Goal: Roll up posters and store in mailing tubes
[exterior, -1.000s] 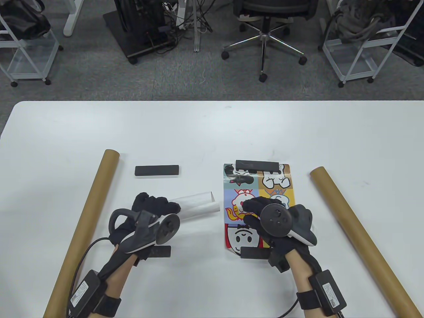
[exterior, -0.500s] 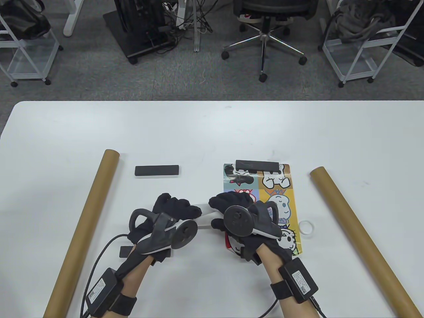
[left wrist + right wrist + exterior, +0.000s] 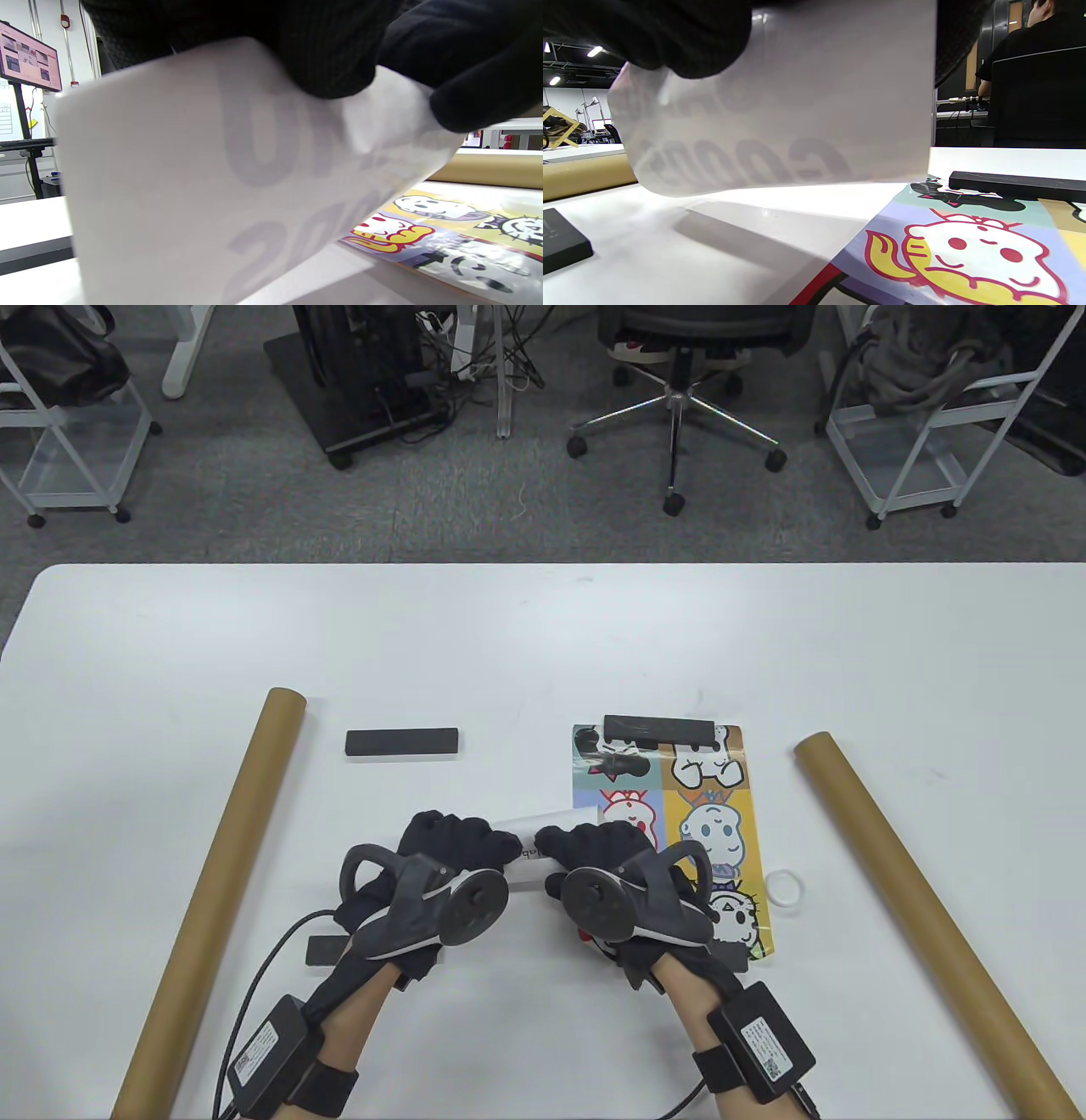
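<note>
rolled poster crosswise, both hands gripping

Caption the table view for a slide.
Both hands, left hand and right hand, grip a rolled white poster between two cardboard tubes.

my left hand and right hand are both in black knit gloves, each with a grey ring-shaped tracker strapped on the back. Black wrist straps carry little black labelled boxes with cables trailing off.
</note>
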